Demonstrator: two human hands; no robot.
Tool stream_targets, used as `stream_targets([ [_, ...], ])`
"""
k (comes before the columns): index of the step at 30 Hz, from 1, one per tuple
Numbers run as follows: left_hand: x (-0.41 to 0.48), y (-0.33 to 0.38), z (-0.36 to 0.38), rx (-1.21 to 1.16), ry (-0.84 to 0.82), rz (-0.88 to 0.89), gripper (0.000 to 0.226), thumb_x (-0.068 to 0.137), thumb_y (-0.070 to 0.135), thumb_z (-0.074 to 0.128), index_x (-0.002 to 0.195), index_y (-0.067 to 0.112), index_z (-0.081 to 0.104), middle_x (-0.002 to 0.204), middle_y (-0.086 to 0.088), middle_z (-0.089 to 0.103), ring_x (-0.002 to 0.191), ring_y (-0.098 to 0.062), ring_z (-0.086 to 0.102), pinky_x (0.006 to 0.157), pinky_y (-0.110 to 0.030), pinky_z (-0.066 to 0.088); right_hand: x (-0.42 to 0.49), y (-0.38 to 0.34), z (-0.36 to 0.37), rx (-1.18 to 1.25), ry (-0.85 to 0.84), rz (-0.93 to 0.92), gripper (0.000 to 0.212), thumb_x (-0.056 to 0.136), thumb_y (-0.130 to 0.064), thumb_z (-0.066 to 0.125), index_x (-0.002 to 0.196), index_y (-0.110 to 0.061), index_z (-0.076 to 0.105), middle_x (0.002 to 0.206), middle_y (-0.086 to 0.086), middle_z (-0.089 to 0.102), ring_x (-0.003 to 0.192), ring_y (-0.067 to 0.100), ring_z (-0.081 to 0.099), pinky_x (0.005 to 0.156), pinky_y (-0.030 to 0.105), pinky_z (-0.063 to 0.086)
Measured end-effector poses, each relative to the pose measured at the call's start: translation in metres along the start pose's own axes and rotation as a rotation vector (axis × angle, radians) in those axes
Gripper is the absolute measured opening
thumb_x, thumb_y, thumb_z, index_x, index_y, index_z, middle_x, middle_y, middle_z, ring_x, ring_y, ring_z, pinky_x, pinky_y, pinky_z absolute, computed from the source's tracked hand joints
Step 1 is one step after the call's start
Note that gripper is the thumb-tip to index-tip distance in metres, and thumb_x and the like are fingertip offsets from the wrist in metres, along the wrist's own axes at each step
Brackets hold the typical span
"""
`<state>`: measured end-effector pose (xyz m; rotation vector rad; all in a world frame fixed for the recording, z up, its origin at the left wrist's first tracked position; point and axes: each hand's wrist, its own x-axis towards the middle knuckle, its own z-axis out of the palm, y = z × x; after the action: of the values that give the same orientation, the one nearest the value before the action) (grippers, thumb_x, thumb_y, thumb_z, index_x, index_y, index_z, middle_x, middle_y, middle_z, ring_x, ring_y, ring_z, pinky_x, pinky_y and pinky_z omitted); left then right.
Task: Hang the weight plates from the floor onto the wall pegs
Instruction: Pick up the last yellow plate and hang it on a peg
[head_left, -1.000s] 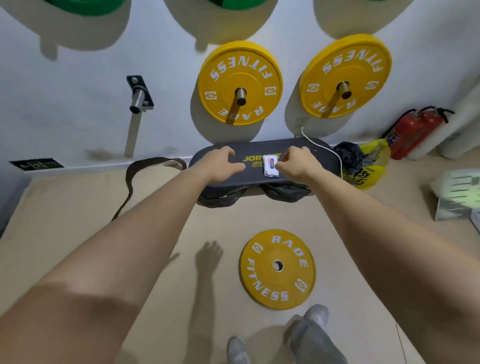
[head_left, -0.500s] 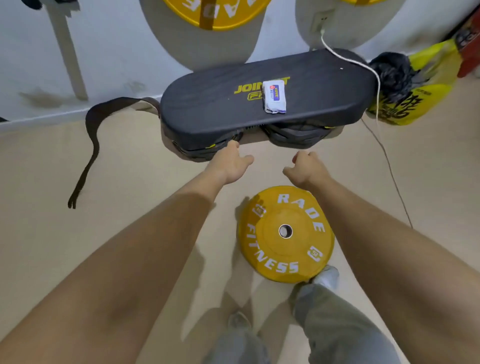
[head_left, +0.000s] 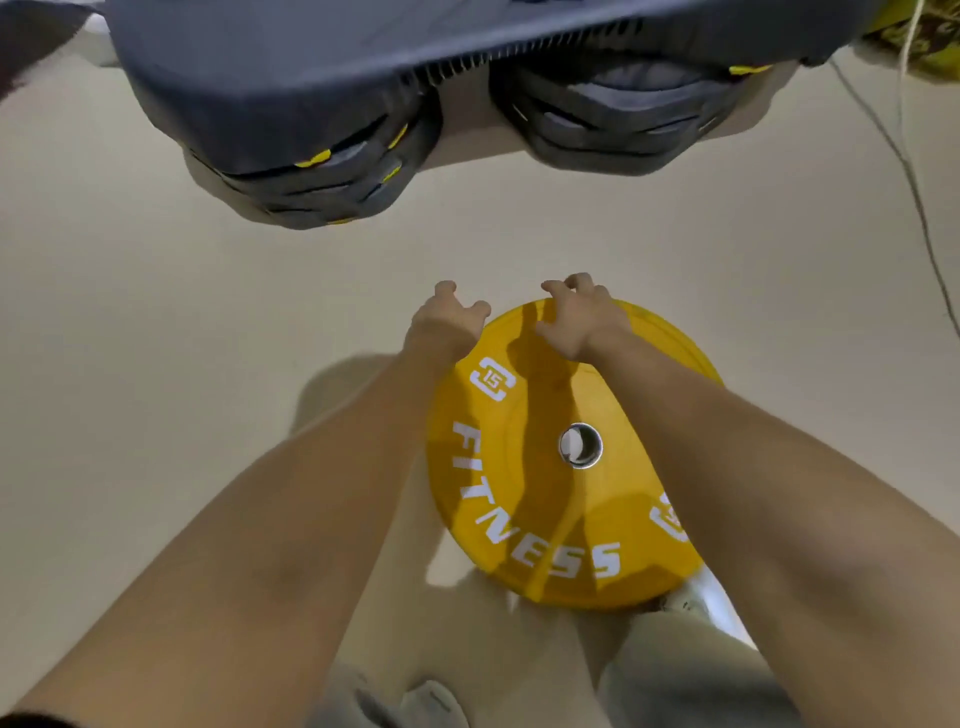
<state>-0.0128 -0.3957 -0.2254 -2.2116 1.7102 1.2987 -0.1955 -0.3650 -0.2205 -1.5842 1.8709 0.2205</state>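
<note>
left hand (head_left: 448, 323) and right hand (head_left: 581, 325) have dropped from black pad (head_left: 311, 104) to yellow plate (head_left: 550, 525) far rim, fingers half-open, no grip yet; lift next.

Left grip (head_left: 448, 321) and right grip (head_left: 577, 323) reach forward, loosely clawed

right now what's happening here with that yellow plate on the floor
A person bends over a yellow weight plate lying flat on the floor. Both hands are at its far rim: the right hand over the edge, the left hand just beside it, fingers curled. Whether either has a grip is unclear. The plate is not yet lifted; a black padded bench stands beyond it.
</note>
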Motion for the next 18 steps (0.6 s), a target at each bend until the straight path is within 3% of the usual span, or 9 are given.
stream_targets([
  [3, 0.046, -0.038, 0.046, 0.16, -0.026, 0.01, 0.042, 0.107, 0.024, 0.042, 0.146, 0.01, 0.044, 0.153, -0.022, 0.035, 0.136, -0.04, 0.045, 0.108, -0.041, 0.039, 0.048, 0.009, 0.052, -0.088, -0.043, -0.082, 0.069, 0.097, -0.051, 0.047, 0.158, -0.027, 0.025, 0.165, 0.01, 0.016, 0.15, 0.031, 0.019, 0.12, 0.047, 0.018],
  [5, 0.075, -0.053, 0.068, 0.144, -0.052, -0.047, 0.037, 0.108, 0.022, 0.035, 0.137, 0.004, 0.049, 0.143, -0.023, 0.046, 0.129, -0.039, 0.049, 0.104, -0.042, 0.04, 0.073, 0.012, 0.075, -0.133, -0.041, -0.114, 0.066, 0.099, -0.056, 0.037, 0.157, -0.028, 0.025, 0.165, 0.007, 0.018, 0.153, 0.028, 0.011, 0.122, 0.049, 0.006],
  [8, 0.105, -0.065, 0.086, 0.178, -0.098, -0.027, 0.039, 0.107, 0.023, 0.029, 0.123, 0.0, 0.056, 0.132, -0.025, 0.057, 0.121, -0.04, 0.052, 0.099, -0.042, 0.04, 0.094, 0.011, 0.093, -0.172, 0.02, -0.113, 0.059, 0.1, -0.061, 0.024, 0.148, -0.033, 0.041, 0.156, 0.007, 0.036, 0.148, 0.031, 0.02, 0.121, 0.053, 0.0],
  [13, 0.128, -0.074, 0.103, 0.147, 0.001, -0.102, 0.041, 0.1, 0.029, 0.035, 0.119, 0.006, 0.063, 0.13, -0.02, 0.06, 0.119, -0.037, 0.055, 0.093, -0.039, 0.041, 0.107, 0.015, 0.112, -0.196, 0.109, -0.115, 0.054, 0.1, -0.061, 0.021, 0.136, -0.035, 0.051, 0.142, 0.006, 0.043, 0.139, 0.031, 0.03, 0.119, 0.055, 0.0],
  [18, 0.13, -0.078, 0.112, 0.13, 0.006, -0.124, 0.041, 0.1, 0.037, 0.034, 0.108, 0.009, 0.062, 0.122, -0.018, 0.063, 0.102, -0.032, 0.056, 0.083, -0.038, 0.038, 0.113, 0.013, 0.104, -0.233, 0.043, -0.106, 0.058, 0.098, -0.064, 0.021, 0.139, -0.033, 0.049, 0.143, 0.007, 0.044, 0.136, 0.032, 0.033, 0.112, 0.053, 0.015],
])
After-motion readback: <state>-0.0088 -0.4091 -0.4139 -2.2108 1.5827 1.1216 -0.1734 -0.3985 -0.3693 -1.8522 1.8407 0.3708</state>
